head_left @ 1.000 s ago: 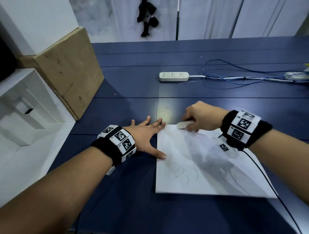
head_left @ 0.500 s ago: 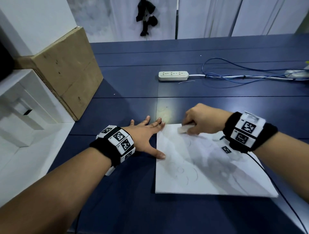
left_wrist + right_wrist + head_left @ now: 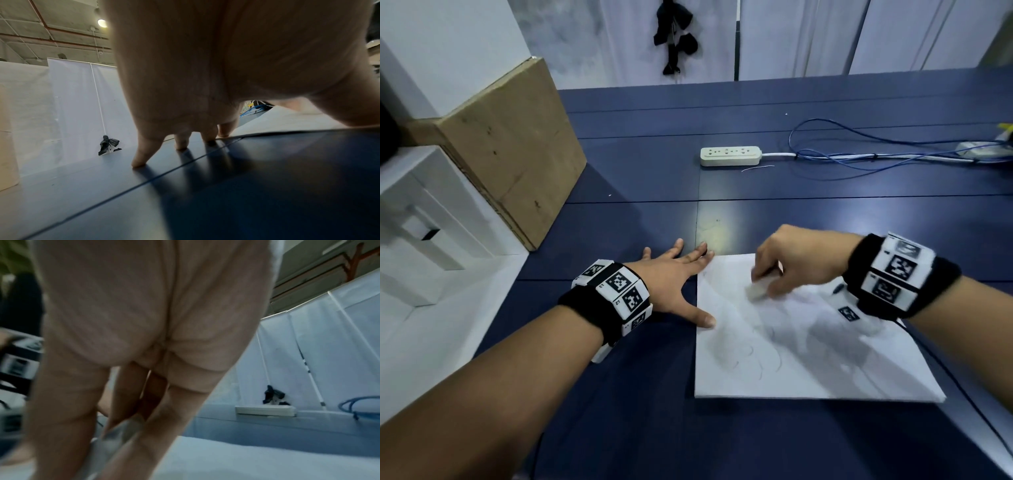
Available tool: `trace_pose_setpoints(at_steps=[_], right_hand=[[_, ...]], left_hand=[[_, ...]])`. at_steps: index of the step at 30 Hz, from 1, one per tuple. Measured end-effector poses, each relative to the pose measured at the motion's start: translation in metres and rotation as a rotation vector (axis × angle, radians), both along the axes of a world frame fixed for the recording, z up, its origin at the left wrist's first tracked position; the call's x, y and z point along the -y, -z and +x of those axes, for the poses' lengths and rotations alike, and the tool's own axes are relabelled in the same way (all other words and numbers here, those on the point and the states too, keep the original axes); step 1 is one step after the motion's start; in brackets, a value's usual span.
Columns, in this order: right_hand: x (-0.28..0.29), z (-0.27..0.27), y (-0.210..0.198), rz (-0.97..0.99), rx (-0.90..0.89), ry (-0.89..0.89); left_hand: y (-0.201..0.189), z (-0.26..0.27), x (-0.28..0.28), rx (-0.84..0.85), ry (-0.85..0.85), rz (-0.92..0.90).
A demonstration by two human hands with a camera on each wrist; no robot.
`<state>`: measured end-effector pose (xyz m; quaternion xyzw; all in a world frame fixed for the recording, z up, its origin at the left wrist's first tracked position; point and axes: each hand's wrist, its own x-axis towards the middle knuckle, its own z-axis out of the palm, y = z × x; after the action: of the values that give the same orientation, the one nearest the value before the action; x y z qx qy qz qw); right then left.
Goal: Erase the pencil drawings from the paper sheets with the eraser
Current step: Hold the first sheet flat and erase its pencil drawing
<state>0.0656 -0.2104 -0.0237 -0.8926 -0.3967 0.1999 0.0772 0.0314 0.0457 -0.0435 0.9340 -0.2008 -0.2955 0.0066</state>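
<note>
A white paper sheet with faint pencil curves lies on the dark blue table. My right hand pinches a pale eraser and presses it on the sheet near its far left part; the picture is motion-blurred there. In the right wrist view the right hand's fingers close around the eraser above the paper. My left hand lies flat and spread, fingertips at the sheet's far left corner, thumb on its left edge. The left wrist view shows straight fingers on the table.
A white power strip with blue cables lies further back. A brown board leans at the left beside white shelving. A black cable runs from my right wrist off the table's right edge.
My right hand has slid the eraser from the sheet's far edge toward me and slightly right, onto the drawing. The left hand has stayed in place.
</note>
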Motion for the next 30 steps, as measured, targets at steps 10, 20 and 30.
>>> trace_pose_setpoints(at_steps=[10, 20, 30], right_hand=[[-0.005, 0.031, 0.005, 0.030, 0.151, 0.190], [0.001, 0.014, 0.001, 0.040, 0.031, 0.112], [0.008, -0.014, -0.002, -0.015, -0.127, -0.030]], left_hand=[[0.000, 0.000, 0.000, 0.007, 0.003, -0.003], [0.001, 0.001, -0.001, 0.005, 0.005, -0.002], [0.000, 0.000, 0.000, 0.002, -0.001, 0.003]])
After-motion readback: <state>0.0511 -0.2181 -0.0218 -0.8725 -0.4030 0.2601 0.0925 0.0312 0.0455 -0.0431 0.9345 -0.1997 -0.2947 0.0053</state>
